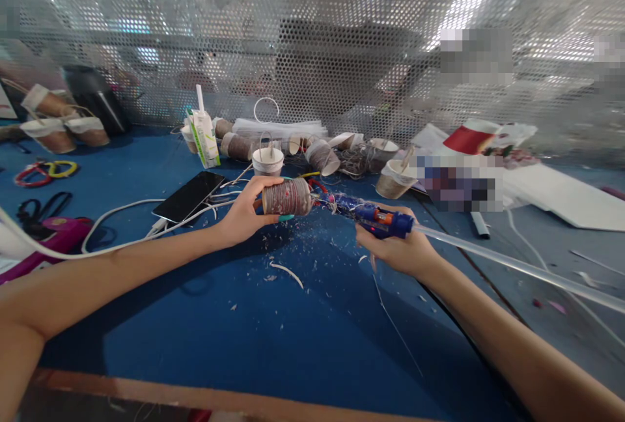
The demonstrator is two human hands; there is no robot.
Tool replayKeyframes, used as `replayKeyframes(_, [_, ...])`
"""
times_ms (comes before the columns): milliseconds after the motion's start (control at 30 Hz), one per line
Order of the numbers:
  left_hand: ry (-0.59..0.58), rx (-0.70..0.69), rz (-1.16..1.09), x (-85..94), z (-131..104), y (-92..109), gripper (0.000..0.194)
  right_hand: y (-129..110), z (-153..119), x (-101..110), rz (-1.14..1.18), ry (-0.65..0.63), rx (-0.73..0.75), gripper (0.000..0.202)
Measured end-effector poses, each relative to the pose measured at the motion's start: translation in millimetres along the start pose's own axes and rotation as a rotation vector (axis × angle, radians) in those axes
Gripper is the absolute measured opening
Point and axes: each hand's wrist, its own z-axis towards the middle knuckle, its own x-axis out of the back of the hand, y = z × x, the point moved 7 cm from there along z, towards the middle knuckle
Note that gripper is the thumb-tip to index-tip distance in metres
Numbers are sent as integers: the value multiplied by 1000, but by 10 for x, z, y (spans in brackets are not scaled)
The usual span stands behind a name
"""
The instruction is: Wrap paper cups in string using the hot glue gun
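My left hand (248, 212) grips a small cup wrapped in brown-grey cord (287, 198), tipped on its side above the blue table. In my right hand (403, 246) is a blue glue gun (374, 215), its nozzle pointing left at the cup's end. Whether the tip touches the cup I cannot tell. A long clear glue stick (498, 259) runs out of the gun's back to the right edge. Part of my right fingers is hidden behind the gun's body.
A black phone (190, 195) with white cables lies left of my left hand. Several cord-wrapped cups (322, 156) and a drink carton (204, 139) stand along the perforated metal screen (234, 38). Scissors (46, 172) lie far left. White scraps litter the blue table (205, 324).
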Motion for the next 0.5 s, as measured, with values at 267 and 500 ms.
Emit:
replayKeyframes(267, [20,34,-54,-5,-3,9,56,-50,4,15,8,-15,2,22])
replayKeyframes(500, [18,121,-145,-15,-10,-78,62,25,2,45,15,41,-11,22])
